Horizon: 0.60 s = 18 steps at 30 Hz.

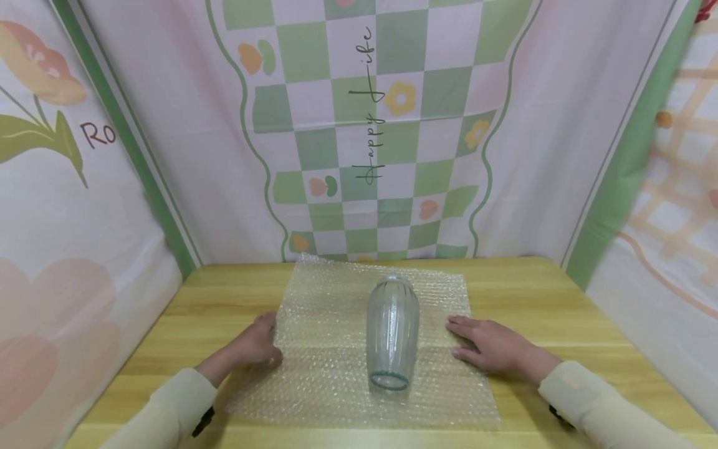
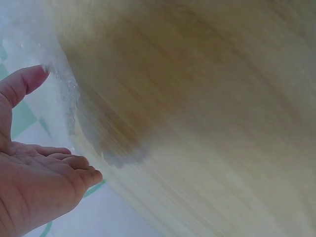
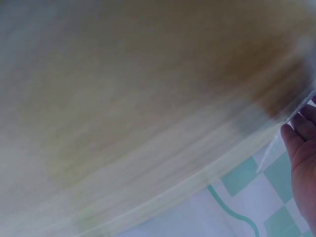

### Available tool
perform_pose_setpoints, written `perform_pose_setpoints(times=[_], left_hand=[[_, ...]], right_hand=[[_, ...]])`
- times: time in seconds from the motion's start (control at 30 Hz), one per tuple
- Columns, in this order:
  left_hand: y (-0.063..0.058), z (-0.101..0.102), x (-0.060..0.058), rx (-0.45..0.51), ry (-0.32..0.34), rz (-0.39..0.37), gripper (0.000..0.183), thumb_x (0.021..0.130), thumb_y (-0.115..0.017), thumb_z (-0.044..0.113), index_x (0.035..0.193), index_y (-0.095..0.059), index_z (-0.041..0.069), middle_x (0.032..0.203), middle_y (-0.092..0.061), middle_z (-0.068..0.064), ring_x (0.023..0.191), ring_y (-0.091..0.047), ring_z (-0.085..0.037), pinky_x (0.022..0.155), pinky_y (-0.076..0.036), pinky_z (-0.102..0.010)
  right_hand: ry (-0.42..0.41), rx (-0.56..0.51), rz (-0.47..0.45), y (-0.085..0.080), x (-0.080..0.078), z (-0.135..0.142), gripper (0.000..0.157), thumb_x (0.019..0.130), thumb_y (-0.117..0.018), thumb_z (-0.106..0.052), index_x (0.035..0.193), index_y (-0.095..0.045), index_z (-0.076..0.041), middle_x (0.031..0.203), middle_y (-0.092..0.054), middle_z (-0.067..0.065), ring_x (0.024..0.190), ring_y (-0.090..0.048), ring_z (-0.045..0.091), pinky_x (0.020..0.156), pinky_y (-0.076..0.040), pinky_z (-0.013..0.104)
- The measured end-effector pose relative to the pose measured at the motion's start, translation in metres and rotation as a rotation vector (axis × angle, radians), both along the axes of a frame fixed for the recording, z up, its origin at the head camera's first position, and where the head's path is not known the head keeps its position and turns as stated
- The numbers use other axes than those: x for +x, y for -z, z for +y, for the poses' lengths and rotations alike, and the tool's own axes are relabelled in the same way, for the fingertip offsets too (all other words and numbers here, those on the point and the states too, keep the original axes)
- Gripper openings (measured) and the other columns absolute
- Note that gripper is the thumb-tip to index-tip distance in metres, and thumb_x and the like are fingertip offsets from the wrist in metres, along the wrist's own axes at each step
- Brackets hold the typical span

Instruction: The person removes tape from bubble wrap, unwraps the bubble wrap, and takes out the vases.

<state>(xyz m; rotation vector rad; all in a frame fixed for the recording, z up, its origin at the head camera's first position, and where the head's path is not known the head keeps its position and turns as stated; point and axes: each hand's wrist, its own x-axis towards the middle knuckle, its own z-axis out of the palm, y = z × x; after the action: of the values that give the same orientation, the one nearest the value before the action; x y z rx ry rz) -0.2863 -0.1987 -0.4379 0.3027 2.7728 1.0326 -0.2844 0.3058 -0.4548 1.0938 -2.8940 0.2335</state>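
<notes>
A clear ribbed glass vase (image 1: 392, 327) lies on its side on a sheet of bubble wrap (image 1: 325, 374). Its round teal-tinted end faces me, and the narrower end points toward the back. My left hand (image 1: 253, 344) is at the sheet's left edge; the left wrist view shows its thumb and fingers spread apart beside the plastic (image 2: 66, 84). On the opposite side, my right hand (image 1: 496, 346) touches the right edge with straight fingers. A gap separates both hands from the vase.
The wood-grain table (image 1: 566, 324) extends beyond the sheet on both sides. Behind it hangs a green-and-white checked cloth (image 1: 401, 149), with patterned cloth walls at left (image 1: 73, 237) and right (image 1: 667, 249).
</notes>
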Motion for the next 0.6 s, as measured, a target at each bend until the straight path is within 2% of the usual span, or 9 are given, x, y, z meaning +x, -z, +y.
perform_pose_setpoints(times=[0.2,0.33,0.6], left_hand=[[0.0001,0.0008,0.0009,-0.020,0.115,0.083,0.096,0.070,-0.076,-0.008,0.147,-0.020,-0.020,0.152,-0.017,-0.042,0.140,-0.018,-0.054,0.114,-0.015,-0.059],[0.0005,0.0012,0.0020,-0.018,0.172,0.099,0.095,0.069,-0.072,-0.010,0.146,-0.018,-0.022,0.152,-0.014,-0.043,0.142,-0.013,-0.054,0.115,-0.010,-0.059],[0.0054,0.0035,0.0024,-0.072,0.182,0.042,0.078,0.088,-0.066,0.002,0.149,-0.021,-0.017,0.154,-0.014,-0.039,0.144,-0.012,-0.051,0.116,-0.010,-0.058]], right_hand=[[0.007,0.002,-0.005,-0.0012,0.0009,-0.0007,0.068,0.101,-0.053,-0.050,0.140,-0.053,0.006,0.146,-0.047,0.024,0.129,-0.048,0.042,0.104,-0.041,0.055],[0.010,0.003,-0.006,-0.0012,0.0008,-0.0007,0.068,0.101,-0.052,-0.051,0.140,-0.053,0.005,0.146,-0.047,0.024,0.129,-0.048,0.042,0.104,-0.041,0.055],[0.013,0.006,-0.005,-0.0005,0.0002,-0.0005,0.069,0.101,-0.051,-0.052,0.140,-0.053,0.005,0.146,-0.046,0.024,0.129,-0.048,0.042,0.104,-0.041,0.055]])
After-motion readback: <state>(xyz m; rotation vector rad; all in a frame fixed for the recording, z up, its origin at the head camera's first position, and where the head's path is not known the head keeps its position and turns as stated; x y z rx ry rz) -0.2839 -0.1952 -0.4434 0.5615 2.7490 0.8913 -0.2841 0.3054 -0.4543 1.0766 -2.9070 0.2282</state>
